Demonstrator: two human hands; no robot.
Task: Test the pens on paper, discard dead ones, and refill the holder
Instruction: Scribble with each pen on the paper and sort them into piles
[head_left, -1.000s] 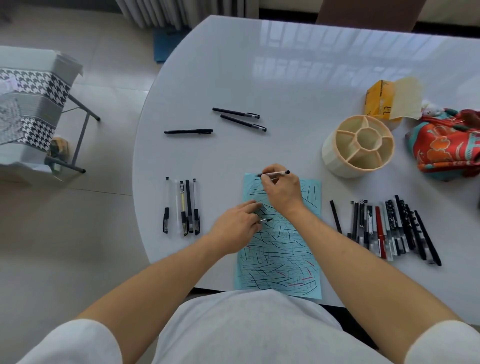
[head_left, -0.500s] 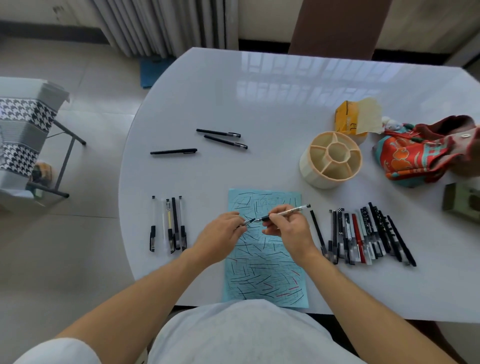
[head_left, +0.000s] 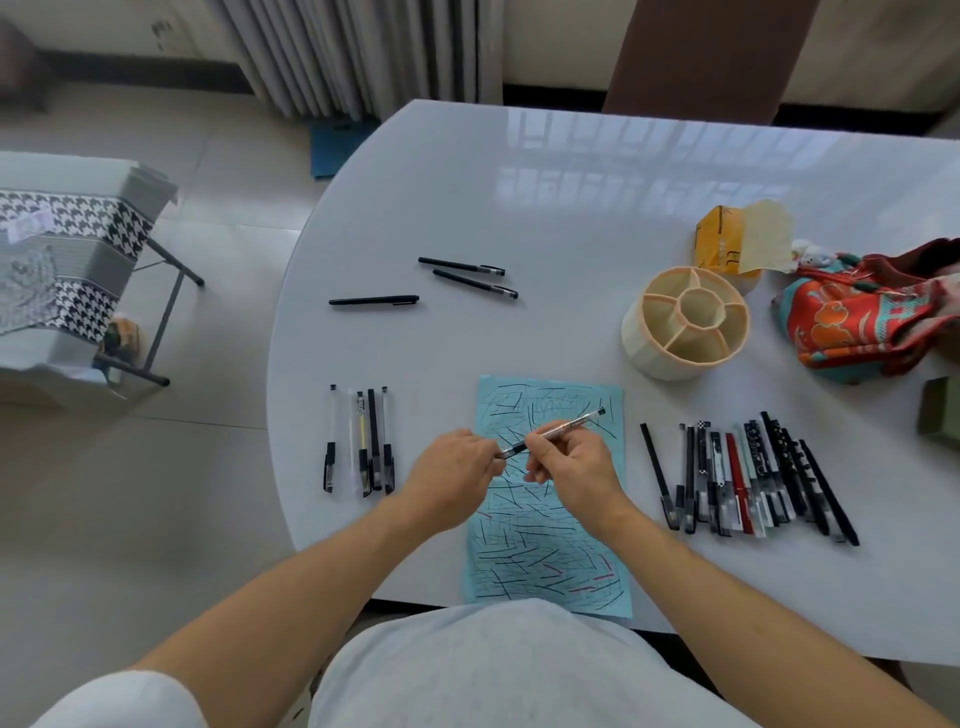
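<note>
Head view looks down on a white table (head_left: 571, 171). At far left, off the table, stands a rack (head_left: 67, 270) draped in houndstooth cloth. On the table's left side four pens (head_left: 361, 441) lie side by side, caps toward the person. Farther back lie three black pens (head_left: 415, 286), one apart from a close pair.

At the near edge lies a blue paper (head_left: 545, 561) covered in short dark and red strokes. Above it the left hand (head_left: 452, 473) has its fingers curled, pinching the tip end of a clear pen (head_left: 553, 431); whether it holds a cap there I cannot tell. The right hand (head_left: 571, 467) grips the same pen round the barrel, with the far end tilted up and to the right. The pen is clear of the paper.

Right of the paper a row of pens (head_left: 748, 478) lies packed together, black, white and red. Behind that row the cream holder (head_left: 685, 322) stands upright, its compartments showing no pens. Just beyond it sits a yellow packet (head_left: 727, 244), and at far right a red and teal cloth (head_left: 867, 317), with a green box (head_left: 943, 410) at the frame edge.
</note>
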